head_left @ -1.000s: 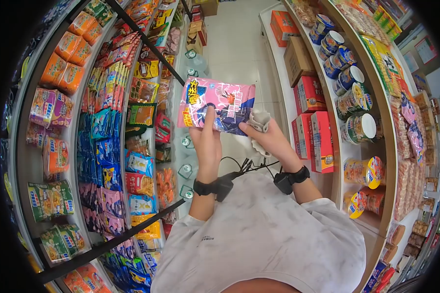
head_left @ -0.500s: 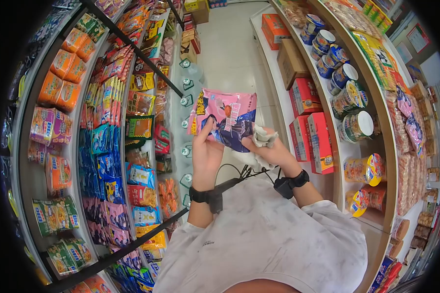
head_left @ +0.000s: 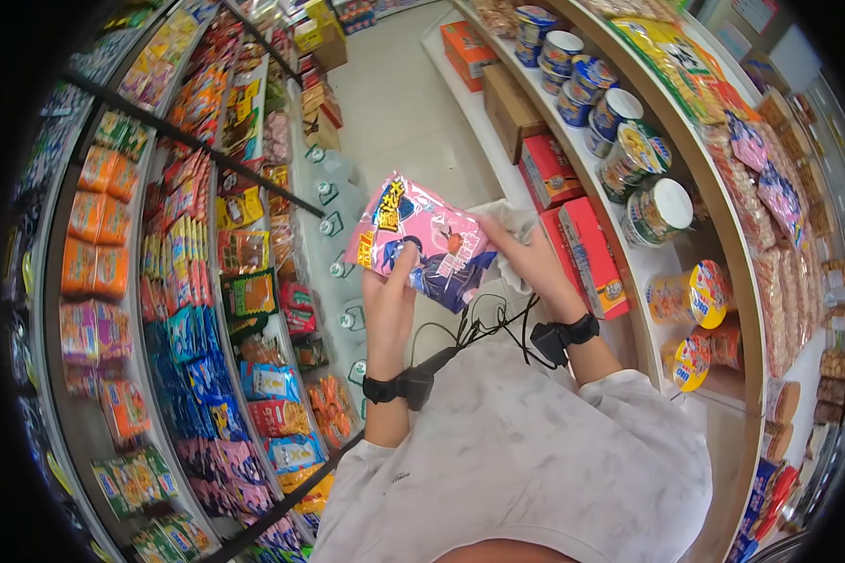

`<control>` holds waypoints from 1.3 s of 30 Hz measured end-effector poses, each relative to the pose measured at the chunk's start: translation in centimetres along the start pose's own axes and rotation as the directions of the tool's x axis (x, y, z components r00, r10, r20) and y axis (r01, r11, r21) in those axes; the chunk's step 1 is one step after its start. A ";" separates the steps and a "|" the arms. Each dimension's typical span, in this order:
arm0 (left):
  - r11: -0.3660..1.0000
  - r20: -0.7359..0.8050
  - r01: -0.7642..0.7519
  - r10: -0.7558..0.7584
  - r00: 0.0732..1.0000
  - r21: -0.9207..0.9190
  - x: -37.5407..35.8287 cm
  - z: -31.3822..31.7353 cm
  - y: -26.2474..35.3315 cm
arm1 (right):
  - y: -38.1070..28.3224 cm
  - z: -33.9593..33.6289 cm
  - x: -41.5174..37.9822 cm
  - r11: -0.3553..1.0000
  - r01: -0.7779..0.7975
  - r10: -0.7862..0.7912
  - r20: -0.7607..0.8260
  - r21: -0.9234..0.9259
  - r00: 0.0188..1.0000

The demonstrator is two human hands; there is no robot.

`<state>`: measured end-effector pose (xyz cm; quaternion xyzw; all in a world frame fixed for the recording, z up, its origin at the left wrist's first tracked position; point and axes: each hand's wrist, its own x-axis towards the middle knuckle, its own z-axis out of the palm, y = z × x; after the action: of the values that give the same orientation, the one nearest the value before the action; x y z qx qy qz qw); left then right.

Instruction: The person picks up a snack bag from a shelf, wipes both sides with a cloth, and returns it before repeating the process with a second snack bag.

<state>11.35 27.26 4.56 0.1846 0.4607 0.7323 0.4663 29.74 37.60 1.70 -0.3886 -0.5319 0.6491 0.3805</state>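
Note:
A pink and dark-blue snack bag is held up in front of my chest, its printed front facing me and tilted down to the right. My left hand grips the lower left edge, thumb lying on the front. On the other side, my right hand pinches the upper right edge. A crumpled whitish cloth hangs behind and around the right fingers, which it partly hides. Black bands with small boxes circle both wrists, and thin black cables loop between them below the bag.
On the left, tilted shelves carry rows of packets, such as orange packs and blue bags. Large capped bottles line the aisle floor. Along the right shelf stand instant-noodle cups, with red boxes lower down. A black rail crosses the left shelves.
The snack bag has turned clockwise, lowering its right end. My right hand has moved up along its right edge, and the cloth now hangs more spread out. The whole view has shifted slightly.

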 end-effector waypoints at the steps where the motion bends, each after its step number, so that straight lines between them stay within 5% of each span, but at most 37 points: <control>1: 1.000 0.006 -0.003 0.003 1.000 -0.002 0.2 0.4 -0.6 | 0.3 -0.6 0.2 0.999 0.038 -0.037 0.041 -0.002 0.998; 6: 0.976 0.198 0.166 -0.192 0.961 0.138 2.3 1.1 -3.6 | 0.8 -6.4 1.0 0.966 0.248 -0.243 0.065 -0.074 0.968; 8: 0.940 0.268 0.245 -0.307 0.913 0.239 2.4 1.2 -4.0 | -1.6 -9.6 0.2 0.983 0.175 -0.182 -0.113 -0.063 0.977; 10: 0.901 0.439 0.173 -0.353 0.826 0.399 1.5 4.6 -2.6 | -2.3 -13.5 -0.1 0.981 0.195 -0.184 -0.314 0.002 0.931; 11: 0.900 0.417 0.197 -0.362 0.833 0.388 1.9 4.7 -2.9 | -2.3 -16.3 0.0 0.967 0.252 -0.212 -0.435 0.035 0.875; 12: 0.902 0.390 0.219 -0.365 0.845 0.371 2.3 4.3 -3.3 | -3.9 -17.9 -0.7 0.951 0.303 -0.264 -0.680 -0.064 0.684; 13: 0.905 0.358 0.239 -0.366 0.859 0.351 2.7 3.8 -3.6 | -3.1 -22.0 -0.6 0.982 0.190 -0.086 -0.834 0.023 0.546; 14: 0.904 0.339 0.241 -0.363 0.868 0.353 3.2 3.3 -3.6 | -6.1 -23.6 -2.1 0.892 0.438 -0.314 -0.848 -0.110 0.427; 17: 0.912 0.283 0.242 -0.341 0.897 0.332 4.1 1.7 -3.6 | -8.7 -30.4 -5.5 0.735 0.673 -0.289 -0.937 -0.086 0.196; 22: 0.944 0.175 0.213 -0.261 0.949 0.251 3.9 -0.6 -3.4 | -10.0 -37.8 -11.2 0.710 0.649 -0.298 -0.952 -0.275 -0.077; 27: 0.952 0.136 0.220 -0.252 0.958 0.212 2.6 -3.4 -3.3 | -8.8 -36.8 -11.6 0.658 0.742 -0.248 -0.968 -0.133 0.046; 31: 0.965 0.063 0.217 -0.228 0.972 0.151 1.0 -6.1 -2.0 | -2.8 -30.1 -5.8 0.776 0.625 -0.183 -0.915 0.089 0.358; 33: 0.978 0.022 0.183 -0.186 0.982 0.101 -0.2 -7.5 -0.7 | -0.8 -24.5 -2.4 0.827 0.464 -0.056 -0.774 0.318 0.631; 35: 0.990 -0.050 0.094 -0.090 0.995 0.101 -1.8 -9.1 0.8 | 1.2 -18.7 0.0 0.790 0.198 0.122 -0.465 0.580 0.877; 36: 0.995 -0.110 0.056 -0.046 0.993 0.087 -3.1 -10.6 1.6 | 2.6 -16.5 1.3 0.744 0.021 0.198 -0.249 0.668 0.948; 39: 0.992 -0.276 -0.123 0.124 0.953 0.024 -6.8 -15.3 4.4 | 4.0 -8.5 3.9 0.787 -0.203 0.272 -0.032 0.583 0.962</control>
<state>1.77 13.15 1.58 0.1103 0.5112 0.7771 0.3501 35.60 43.91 -3.74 -0.3560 -0.2355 0.7984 0.4246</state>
